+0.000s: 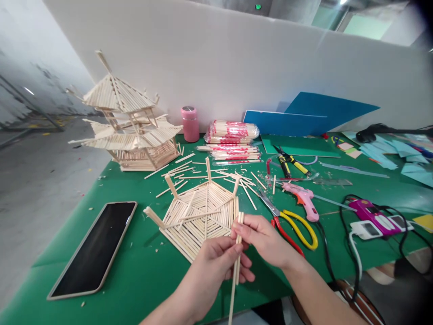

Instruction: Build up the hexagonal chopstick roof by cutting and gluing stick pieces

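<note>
Both hands meet at the right edge of a wooden stick platform (pixel 203 212) that has several short posts standing up from it. Between my fingers is a small bundle of chopsticks (pixel 236 271), held upright side by side, one reaching further down than the rest. My left hand (pixel 219 259) wraps round their middle. My right hand (pixel 255 232) pinches them near the top end. Loose cut sticks (pixel 182 174) and scraps lie behind the platform. A stick-built pagoda (pixel 131 131) stands at the back left.
A phone (pixel 94 248) lies at the left. To the right are scissors (pixel 287 221), a pink glue gun (pixel 302 198), pliers (pixel 291 162) and a power strip (pixel 379 221) with cables. Packed chopsticks (pixel 232 133) and a pink flask (pixel 190 124) stand by the back wall.
</note>
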A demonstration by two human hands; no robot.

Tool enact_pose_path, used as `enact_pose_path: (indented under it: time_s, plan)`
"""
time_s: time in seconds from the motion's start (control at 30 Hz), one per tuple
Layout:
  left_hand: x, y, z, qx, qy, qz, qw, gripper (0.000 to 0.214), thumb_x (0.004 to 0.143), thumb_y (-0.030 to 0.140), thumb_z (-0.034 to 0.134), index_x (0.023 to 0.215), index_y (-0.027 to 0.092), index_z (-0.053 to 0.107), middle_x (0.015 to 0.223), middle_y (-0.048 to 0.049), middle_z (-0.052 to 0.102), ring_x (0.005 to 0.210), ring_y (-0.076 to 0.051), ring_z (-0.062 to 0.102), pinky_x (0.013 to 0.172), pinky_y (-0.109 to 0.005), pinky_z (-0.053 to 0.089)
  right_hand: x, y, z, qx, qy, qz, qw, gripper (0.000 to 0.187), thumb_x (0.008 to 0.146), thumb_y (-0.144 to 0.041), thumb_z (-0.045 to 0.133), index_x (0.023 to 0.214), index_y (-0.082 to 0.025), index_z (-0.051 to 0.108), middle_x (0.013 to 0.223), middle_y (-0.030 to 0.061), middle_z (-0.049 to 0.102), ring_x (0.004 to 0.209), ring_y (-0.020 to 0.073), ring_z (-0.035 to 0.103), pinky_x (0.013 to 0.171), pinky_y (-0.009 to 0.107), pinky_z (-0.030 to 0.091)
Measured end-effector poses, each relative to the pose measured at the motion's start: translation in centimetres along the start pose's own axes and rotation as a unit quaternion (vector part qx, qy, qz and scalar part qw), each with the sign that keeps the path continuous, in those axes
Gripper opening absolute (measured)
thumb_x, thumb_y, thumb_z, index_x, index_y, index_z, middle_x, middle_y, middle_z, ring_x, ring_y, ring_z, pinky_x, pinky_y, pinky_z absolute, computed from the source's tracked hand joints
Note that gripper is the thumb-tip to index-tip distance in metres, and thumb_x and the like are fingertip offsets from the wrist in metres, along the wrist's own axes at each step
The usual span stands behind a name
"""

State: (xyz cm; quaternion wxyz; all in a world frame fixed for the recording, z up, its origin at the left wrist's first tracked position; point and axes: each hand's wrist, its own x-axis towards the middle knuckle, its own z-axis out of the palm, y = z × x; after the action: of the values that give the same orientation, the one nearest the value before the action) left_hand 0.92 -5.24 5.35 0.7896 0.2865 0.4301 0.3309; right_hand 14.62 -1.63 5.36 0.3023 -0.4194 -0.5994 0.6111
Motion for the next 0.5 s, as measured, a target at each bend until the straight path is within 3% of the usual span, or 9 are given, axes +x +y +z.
enact_pose_path:
  time_s: [0.33,0.5]
  plan:
    - [0.2,1.1,-0.1,-0.005,-0.011,0.014,1.000,0.020,0.078,0.029,0.054,0.079,0.011,0.060,0.070,-0.0057,0.065,0.060,-0.013,0.062,0.058,-0.023,0.045,1.5,-0.3,-0.2,0.109,-0.002,0.004,0.994,0.024,0.082,-0.030,0.049,0.067,-0.013,0.055,0.053,-0.0037,0.046,0.047,0.0062,0.040,0.046,0.019,0.031]
    - [-0.1,2.0,-1.0,0.096,0.006,0.075,0.993,0.025,0.081,0.033,0.049,0.084,0.012,0.063,0.081,-0.0074,0.066,0.075,-0.016,0.061,0.072,-0.027,0.045,2.1,0.0,-1.0,0.162,0.026,-0.016,0.986,0.024,0.081,-0.032,0.049,0.066,-0.014,0.054,0.051,-0.0068,0.037,0.045,0.0048,0.030,0.044,0.018,0.023]
